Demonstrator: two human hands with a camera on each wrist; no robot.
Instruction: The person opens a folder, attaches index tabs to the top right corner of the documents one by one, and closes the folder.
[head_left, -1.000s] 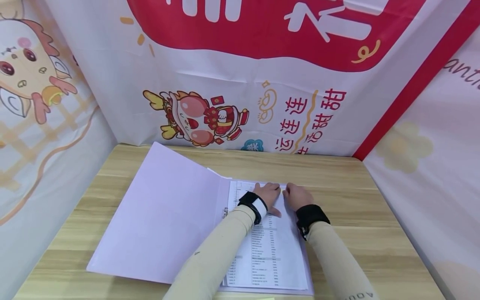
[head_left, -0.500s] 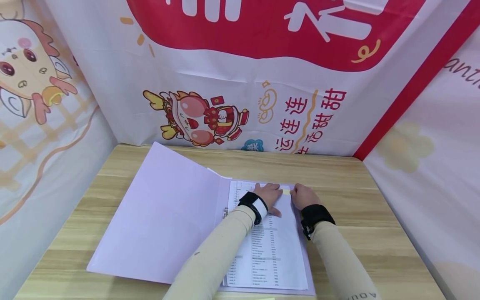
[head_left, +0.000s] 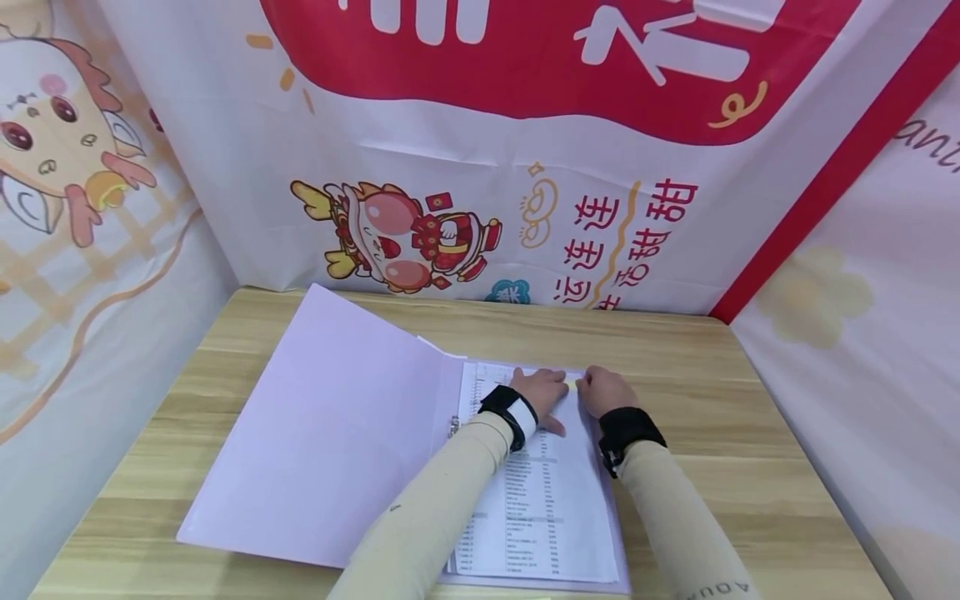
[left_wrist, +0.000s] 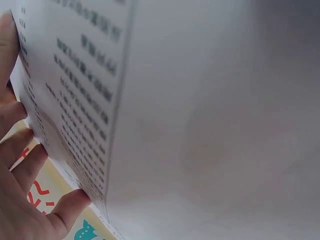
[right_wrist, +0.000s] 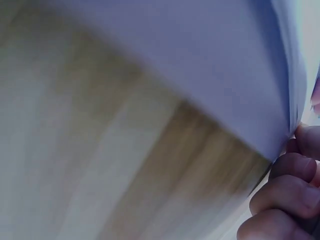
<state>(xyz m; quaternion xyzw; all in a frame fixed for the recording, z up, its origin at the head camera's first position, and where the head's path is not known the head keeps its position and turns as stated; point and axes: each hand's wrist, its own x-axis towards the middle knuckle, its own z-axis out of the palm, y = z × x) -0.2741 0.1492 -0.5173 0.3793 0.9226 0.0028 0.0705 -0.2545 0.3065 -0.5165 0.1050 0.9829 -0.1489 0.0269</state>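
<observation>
A pale purple ring binder [head_left: 322,450] lies open on the table, with printed sheets [head_left: 577,508] on its right side. Across the top of the sheets, my left hand [head_left: 542,397] rests with fingers spread; in the left wrist view its fingertips [left_wrist: 80,198] touch the paper. A small yellow sticky note [head_left: 572,387] shows between my two hands at the top edge. My right hand [head_left: 609,392] pinches it at the sheets' top right corner, fingers curled. In the right wrist view these fingers [right_wrist: 280,195] sit right at the paper's edge, and the pinched part is mostly hidden.
The binder's metal ring clip [head_left: 453,426] stands by the spine, left of the sheets. The binder's raised left cover leans outward. Wooden table [head_left: 720,400] surface surrounds the binder, and a printed cloth backdrop [head_left: 465,142] rises behind it.
My right hand first shifted right, baring more of the yellow sticky note, then came back slightly left, so less of it shows. My left hand stays in place on the sheets.
</observation>
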